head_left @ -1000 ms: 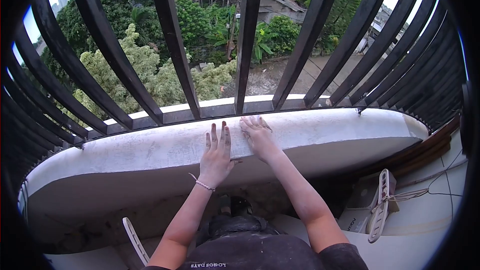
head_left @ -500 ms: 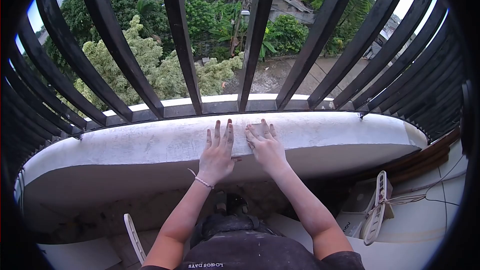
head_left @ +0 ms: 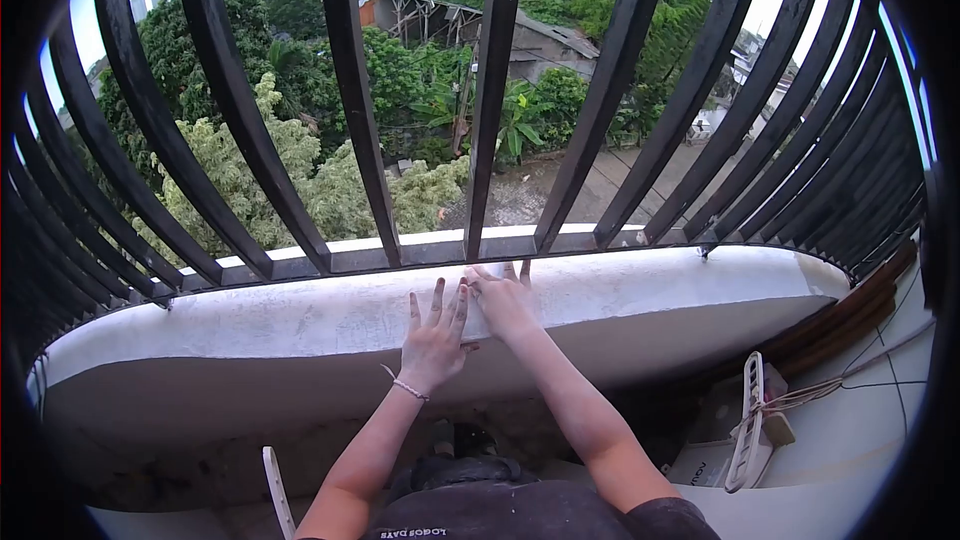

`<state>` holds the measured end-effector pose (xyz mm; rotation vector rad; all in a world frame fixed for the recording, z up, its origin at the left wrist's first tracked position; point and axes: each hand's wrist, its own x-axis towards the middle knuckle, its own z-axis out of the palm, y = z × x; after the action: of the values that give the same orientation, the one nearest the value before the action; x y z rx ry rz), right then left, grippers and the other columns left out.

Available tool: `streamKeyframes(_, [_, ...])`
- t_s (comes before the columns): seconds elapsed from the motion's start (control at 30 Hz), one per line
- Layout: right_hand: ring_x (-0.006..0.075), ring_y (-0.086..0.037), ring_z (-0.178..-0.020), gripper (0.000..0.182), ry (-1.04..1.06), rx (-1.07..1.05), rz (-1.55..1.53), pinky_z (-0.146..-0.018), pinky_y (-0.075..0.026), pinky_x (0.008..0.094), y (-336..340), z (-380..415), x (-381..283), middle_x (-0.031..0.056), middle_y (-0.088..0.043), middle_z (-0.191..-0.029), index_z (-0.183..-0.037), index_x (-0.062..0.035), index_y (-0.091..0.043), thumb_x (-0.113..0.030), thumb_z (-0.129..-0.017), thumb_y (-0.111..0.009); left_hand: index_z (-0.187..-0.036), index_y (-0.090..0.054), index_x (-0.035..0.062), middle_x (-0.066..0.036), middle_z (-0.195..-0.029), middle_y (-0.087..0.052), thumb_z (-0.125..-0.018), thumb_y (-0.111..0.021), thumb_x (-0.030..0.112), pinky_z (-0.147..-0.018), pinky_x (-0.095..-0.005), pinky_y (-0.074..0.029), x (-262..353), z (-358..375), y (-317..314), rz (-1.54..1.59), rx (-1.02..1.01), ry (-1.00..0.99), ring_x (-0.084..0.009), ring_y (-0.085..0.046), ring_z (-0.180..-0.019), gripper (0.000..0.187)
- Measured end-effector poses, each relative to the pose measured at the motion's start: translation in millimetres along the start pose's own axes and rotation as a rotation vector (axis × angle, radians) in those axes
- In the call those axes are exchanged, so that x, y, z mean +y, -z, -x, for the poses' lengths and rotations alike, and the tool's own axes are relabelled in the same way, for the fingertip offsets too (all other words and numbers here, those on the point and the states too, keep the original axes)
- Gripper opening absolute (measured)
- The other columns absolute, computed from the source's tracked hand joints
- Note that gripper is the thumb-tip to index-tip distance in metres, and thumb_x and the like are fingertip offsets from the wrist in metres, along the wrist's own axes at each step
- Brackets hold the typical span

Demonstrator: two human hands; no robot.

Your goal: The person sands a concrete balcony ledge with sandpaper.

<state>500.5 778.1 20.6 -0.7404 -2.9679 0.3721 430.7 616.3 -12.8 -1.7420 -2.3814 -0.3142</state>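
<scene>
My left hand lies flat on the white ledge, fingers spread and pointing toward the railing; it holds nothing, and a beaded bracelet circles its wrist. Just right of it, my right hand presses on the ledge close to the foot of the bars. Its fingers are bent around a small pale, flat piece, mostly covered, whose kind I cannot make out. Whitish dust coats both hands. The ledge's surface looks chalky, with grey smudges.
Dark railing bars rise behind the ledge, with trees and a yard beyond. Below right stand a cardboard box, a white plastic armrest and loose cables. Another white armrest is at lower left.
My right hand has slid left and farther up the ledge toward the bars, now nearly touching the left fingertips. My left hand stays spread on the ledge. The view has tilted up.
</scene>
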Motion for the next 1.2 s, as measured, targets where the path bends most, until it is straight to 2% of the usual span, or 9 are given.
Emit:
streamKeyframes(0.17, [0.0398,-0.028,-0.152,0.044,-0.002,0.085,0.14,-0.126,-0.011,0.0589,-7,58,-5,-0.0035,-0.05,-0.156,-0.147,-0.0218,-0.057,-0.032,-0.104,-0.051,-0.162,-0.011,-0.0005,-0.012,-0.168,-0.025,-0.078,-0.077,0.053,-0.122,-0.0631,-0.022,2,0,-3,0.039,0.002,0.089,-0.0314,-0.024,-0.155,0.119])
streamKeyframes(0.27, [0.0421,-0.028,-0.152,0.043,-0.012,0.074,0.025,-0.127,-0.009,0.0568,3,56,-6,-0.0009,-0.052,-0.154,-0.145,-0.0182,-0.059,-0.031,-0.105,-0.046,-0.162,-0.014,-0.0006,-0.013,-0.165,-0.031,-0.073,-0.077,0.061,-0.121,-0.0582,-0.027,5,-7,-3,0.028,-0.02,0.113,-0.0278,-0.033,-0.152,0.125])
streamKeyframes(0.37, [0.0463,-0.036,-0.146,0.042,-0.053,0.068,-0.046,-0.126,-0.016,0.0523,0,7,-7,0.0017,-0.056,-0.15,-0.141,-0.0165,-0.061,-0.03,-0.106,-0.044,-0.162,-0.015,-0.0005,-0.012,-0.163,-0.036,-0.069,-0.077,0.066,-0.121,-0.056,-0.03,4,-7,-12,0.002,0.069,0.115,-0.0246,-0.04,-0.149,0.13])
streamKeyframes(0.67, [0.0446,-0.035,-0.147,0.043,-0.012,0.165,0.152,-0.126,-0.019,0.0523,-11,43,-7,0.0003,-0.058,-0.148,-0.144,-0.0153,-0.06,-0.029,-0.104,-0.047,-0.161,-0.019,-0.0019,-0.013,-0.161,-0.039,-0.064,-0.08,0.065,-0.12,-0.0532,-0.034,5,-8,-14,-0.02,0.048,0.15,-0.024,-0.042,-0.147,0.132])
streamKeyframes(0.8, [0.0436,-0.035,-0.148,0.042,-0.115,0.024,0.102,-0.126,-0.018,0.054,-11,-7,-11,0.0007,-0.058,-0.148,-0.143,-0.0159,-0.06,-0.027,-0.104,-0.05,-0.16,-0.021,-0.0025,-0.016,-0.163,-0.035,-0.075,-0.073,0.065,-0.122,-0.0503,-0.03,3,-10,-9,0.056,0.041,0.138,-0.0274,-0.035,-0.151,0.12])
streamKeyframes(0.97, [0.042,-0.039,-0.146,0.039,0.004,0.399,-0.018,-0.125,-0.018,0.0564,-24,55,5,0.0043,-0.063,-0.142,-0.139,-0.0115,-0.063,-0.017,-0.101,-0.054,-0.158,-0.025,-0.0052,-0.023,-0.163,-0.03,-0.096,-0.05,0.064,-0.126,-0.0474,-0.02,-18,-9,2,0.235,-0.037,0.118,-0.0354,-0.023,-0.154,0.097])
streamKeyframes(1.07, [0.0417,-0.041,-0.145,0.041,-0.107,0.596,-0.065,-0.124,-0.018,0.0586,-19,103,16,0.0063,-0.064,-0.14,-0.139,-0.0091,-0.062,-0.009,-0.099,-0.056,-0.155,-0.032,-0.0045,-0.026,-0.159,-0.036,-0.098,-0.042,0.068,-0.126,-0.0484,-0.019,-42,-26,-7,0.197,-0.11,0.253,-0.0373,-0.026,-0.153,0.093])
streamKeyframes(1.1, [0.0413,-0.042,-0.145,0.039,-0.158,0.676,-0.096,-0.124,-0.017,0.0595,-21,116,22,0.0078,-0.066,-0.138,-0.138,-0.0079,-0.063,-0.008,-0.1,-0.056,-0.149,-0.039,-0.0087,-0.027,-0.151,-0.045,-0.096,-0.046,0.068,-0.124,-0.0487,-0.024,-46,-35,-16,0.094,-0.074,0.243,-0.0383,-0.036,-0.146,0.093])
streamKeyframes(1.2, [0.0412,-0.043,-0.144,0.039,-0.215,0.763,-0.15,-0.124,-0.017,0.0602,-22,142,40,0.0115,-0.067,-0.136,-0.137,-0.0038,-0.063,-0.005,-0.099,-0.056,-0.141,-0.046,-0.0113,-0.026,-0.14,-0.054,-0.096,-0.049,0.067,-0.12,-0.0491,-0.03,-18,-77,11,0.244,-0.327,0.278,-0.0366,-0.046,-0.137,0.09])
